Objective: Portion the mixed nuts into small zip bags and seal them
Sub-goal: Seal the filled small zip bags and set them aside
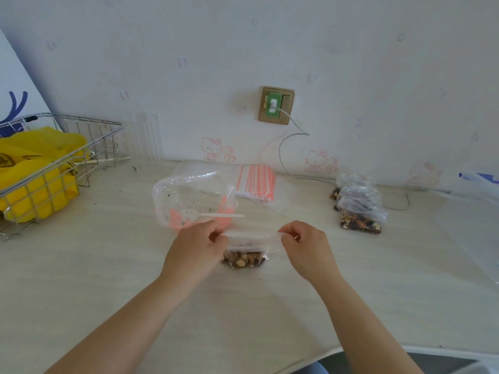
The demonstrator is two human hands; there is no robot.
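Your small zip bag [249, 248] is thin, clear film, crinkled along the top and bulging at the bottom with a lumpy brown-and-tan heap of mixed nuts [243, 260]. It sits on the pale, faintly grained table [108, 265], right in front of you, between your two hands.

Both forearms reach in from the lower edge and converge on the bag. Your left hand [195, 251] lies knuckles-up at the bag's left top corner, fingers curled in, thumb and forefinger pinching the strip. Your right hand [306, 247] mirrors it at the right corner, fingers curled, pinching the film so the top edge stretches taut between the two pinches. Whether the zip seam is already pressed closed is hard to tell, as the plastic there is blurred.

Just beyond your left hand lies a large, floppy clear bag [189, 195] with pink print and dark crumbs inside, and a slim white plastic spoon [213, 215] resting in its mouth. Behind it is a fanned stack of empty zip bags [256, 184] with red-striped tops. To the right, well apart, lie several filled nut bags [359, 209] in a glossy pile. At the far left a wire basket [54, 157] holds crumpled yellow plastic.
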